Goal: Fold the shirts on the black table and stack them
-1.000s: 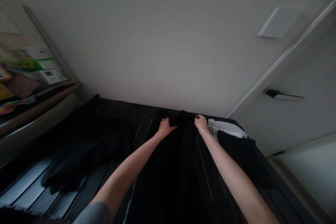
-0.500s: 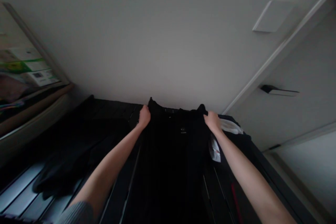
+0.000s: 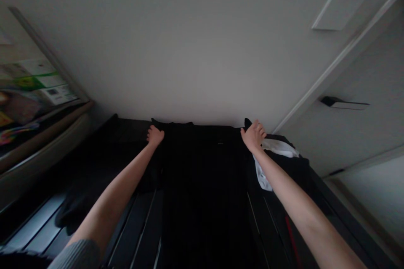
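Observation:
A black shirt (image 3: 205, 193) lies spread over dark slats, its upper edge against the wall. A small pale mark shows near that edge. At its upper left corner, my left hand (image 3: 155, 135) is closed on the cloth with fingers curled. The opposite upper corner is in my right hand (image 3: 253, 134), with the thumb to the left and the fingers bent. A dark tip of cloth sticks up beside each hand. The fabric is so dark that its folds and lower end are hard to make out.
More dark clothing (image 3: 85, 193) lies left of the shirt. White cloth (image 3: 279, 147) is partly behind my right forearm. A red strip (image 3: 292, 239) runs along the slats (image 3: 142, 227). At right is a door with a handle (image 3: 344, 104); at left, a shelf holds boxes (image 3: 57, 92).
My hands have moved apart, the left one mostly leftward, and the shirt's upper edge is stretched wider and straighter. The logo visible earlier is now barely discernible. The view has shifted slightly.

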`<control>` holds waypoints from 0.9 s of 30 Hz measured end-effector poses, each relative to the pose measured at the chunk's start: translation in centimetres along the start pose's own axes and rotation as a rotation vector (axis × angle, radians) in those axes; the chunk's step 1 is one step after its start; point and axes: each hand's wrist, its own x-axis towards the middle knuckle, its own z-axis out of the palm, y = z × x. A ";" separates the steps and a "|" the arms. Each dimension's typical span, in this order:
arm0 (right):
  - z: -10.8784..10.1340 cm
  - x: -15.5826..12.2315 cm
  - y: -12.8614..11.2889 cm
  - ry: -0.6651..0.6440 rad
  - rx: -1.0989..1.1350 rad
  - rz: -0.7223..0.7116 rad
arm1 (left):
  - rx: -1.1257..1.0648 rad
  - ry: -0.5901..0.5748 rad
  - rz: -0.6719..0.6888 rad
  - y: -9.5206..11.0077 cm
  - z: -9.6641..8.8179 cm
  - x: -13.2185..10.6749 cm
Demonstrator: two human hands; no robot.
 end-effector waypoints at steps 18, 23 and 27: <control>-7.4 -24.6 0.9 -0.428 -0.174 -0.251 | 0.287 -0.103 0.541 -0.7 3.2 -24.2; -10.4 -28.1 3.9 -0.440 -0.217 -0.157 | 0.327 -0.152 0.357 -3.2 0.8 -27.7; -12.3 -28.9 5.8 -0.483 -0.210 -0.183 | 0.159 -0.252 0.346 -5.3 -1.2 -28.8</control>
